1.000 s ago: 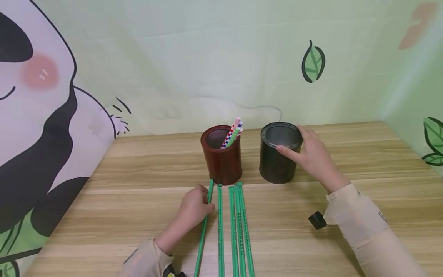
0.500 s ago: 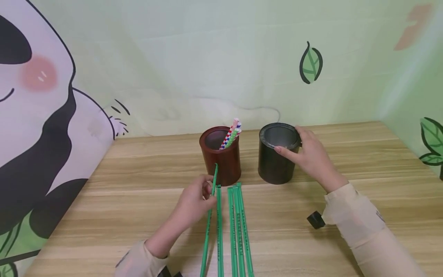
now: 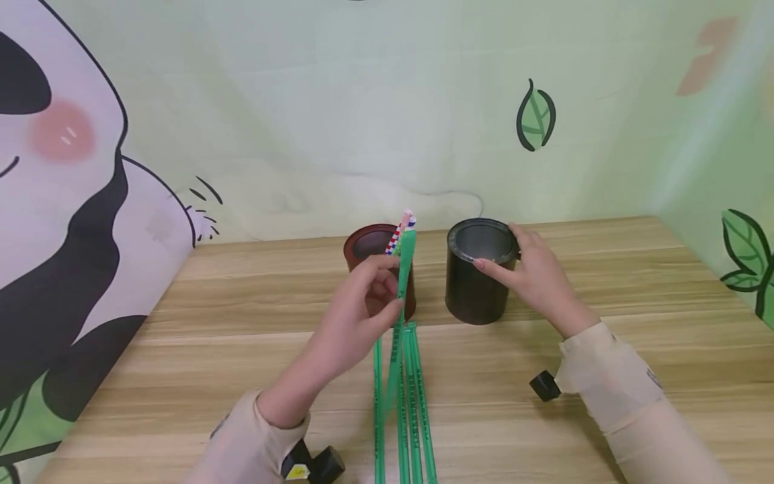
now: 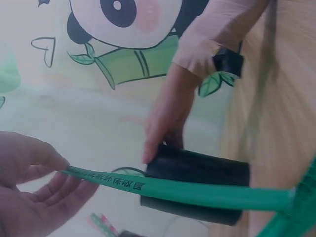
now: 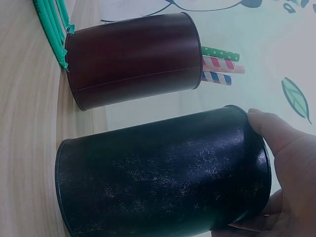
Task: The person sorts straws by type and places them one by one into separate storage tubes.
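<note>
My left hand (image 3: 347,329) pinches a green wrapped straw (image 3: 407,259) between thumb and fingers, raised off the table and steeply tilted. Its upper end passes in front of the dark red cylindrical holder (image 5: 138,57), which contains several patterned straws (image 5: 222,64). In the left wrist view, printed characters run along the gripped straw (image 4: 197,192). My right hand (image 3: 541,279) holds the black cylindrical holder (image 3: 478,292) at its rim, thumb at the front and fingers at the far right side. The black holder stands upright; no straws show in its mouth.
Several more green wrapped straws (image 3: 414,396) lie lengthwise on the wooden table (image 3: 242,323), in front of the dark red holder. A pale green wall (image 3: 302,101) with panda and leaf drawings rises behind the table.
My left hand has lifted the leftmost green straw off the table and carried it up and right, over the others, in front of the red holder. My right hand stays on the black holder.
</note>
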`<state>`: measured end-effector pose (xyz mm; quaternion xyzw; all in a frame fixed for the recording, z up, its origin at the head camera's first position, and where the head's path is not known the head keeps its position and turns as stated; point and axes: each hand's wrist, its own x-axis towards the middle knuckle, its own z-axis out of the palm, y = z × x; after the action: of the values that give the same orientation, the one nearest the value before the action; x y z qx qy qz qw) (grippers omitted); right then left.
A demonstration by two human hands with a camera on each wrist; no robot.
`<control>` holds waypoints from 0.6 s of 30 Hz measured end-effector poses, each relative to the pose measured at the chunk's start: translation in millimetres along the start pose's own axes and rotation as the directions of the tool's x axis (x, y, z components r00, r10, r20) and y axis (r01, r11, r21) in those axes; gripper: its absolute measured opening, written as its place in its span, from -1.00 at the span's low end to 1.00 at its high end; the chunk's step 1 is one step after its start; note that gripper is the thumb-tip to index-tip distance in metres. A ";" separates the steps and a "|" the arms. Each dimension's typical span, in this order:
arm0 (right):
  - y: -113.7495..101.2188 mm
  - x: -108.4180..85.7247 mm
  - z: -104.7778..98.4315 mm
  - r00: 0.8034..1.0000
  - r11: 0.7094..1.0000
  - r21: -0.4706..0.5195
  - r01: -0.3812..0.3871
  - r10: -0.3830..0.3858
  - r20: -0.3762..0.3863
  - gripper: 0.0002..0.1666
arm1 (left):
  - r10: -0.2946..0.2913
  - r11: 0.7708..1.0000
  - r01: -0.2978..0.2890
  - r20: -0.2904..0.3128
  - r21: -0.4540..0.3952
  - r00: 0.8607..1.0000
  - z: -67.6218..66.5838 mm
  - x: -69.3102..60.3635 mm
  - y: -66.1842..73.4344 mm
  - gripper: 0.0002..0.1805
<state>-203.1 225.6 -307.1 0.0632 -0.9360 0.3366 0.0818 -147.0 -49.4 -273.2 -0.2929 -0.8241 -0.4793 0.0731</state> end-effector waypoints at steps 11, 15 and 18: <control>1.3 1.5 3.0 1.000 1.000 -0.003 0.001 -0.001 0.010 0.15 | 0.228 0.969 -0.247 -0.293 -0.029 0.929 3.3 53.2 18.5 -0.55; 1.4 2.4 3.1 1.000 1.000 0.003 0.011 -0.011 -0.003 0.14 | 0.290 0.941 -0.336 -0.401 -0.049 0.869 5.0 72.1 24.5 -0.58; 1.4 2.7 1.5 1.000 1.000 0.001 0.014 -0.014 -0.021 0.12 | 0.326 0.919 -0.390 -0.451 -0.053 0.831 8.1 85.4 28.0 -0.60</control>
<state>-206.2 225.5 -308.6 0.0665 -0.9344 0.3371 0.0942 -200.0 2.9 -222.3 -0.3329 -0.6808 -0.5676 0.3218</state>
